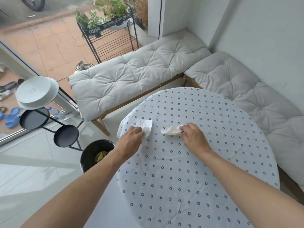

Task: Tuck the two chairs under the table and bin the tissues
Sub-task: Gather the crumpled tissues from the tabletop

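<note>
2 bare forearms reach fwd from the bottom edge over a round table (pixel 189 186), covered w/ a white cloth printed in small blue flowers. The left hand (pixel 131 137) sits at the table's far-left edge, palm down, fingers (pixel 138 129) curled onto a flat, creased white tissue (pixel 146 126) that lies on the cloth; the thumb side is hidden, so a true pinch can't be confirmed, only contact. The right hand (pixel 194 137) is nr the table's middle-left, fingertips (pixel 182 128) closed on 1 end of a crumpled white tissue (pixel 171 130); the rest of it trails left on the cloth. The 2 tissues lie apart w/ bare cloth between them.

On the floor just left of the table, below the left forearm, stands a dark round bin (pixel 92 155), open-topped, w/ something yellow inside. Left of that is a black metal stand (pixel 49 122) w/ 2 dark round trays at diff. heights and a white round dish (pixel 35 93) on top, tilted.

Beyond the table, 2 benches w/ tufted off-white cushions meet in the corner: 1 across the back (pixel 131 76), 1 along the right wall (pixel 246 96). Behind the back bench a black wire rack (pixel 111 43) holds potted plants (pixel 102 12). At far left, shoes and blue items sit by the glass door; can't tell more. No chairs are in view.
</note>
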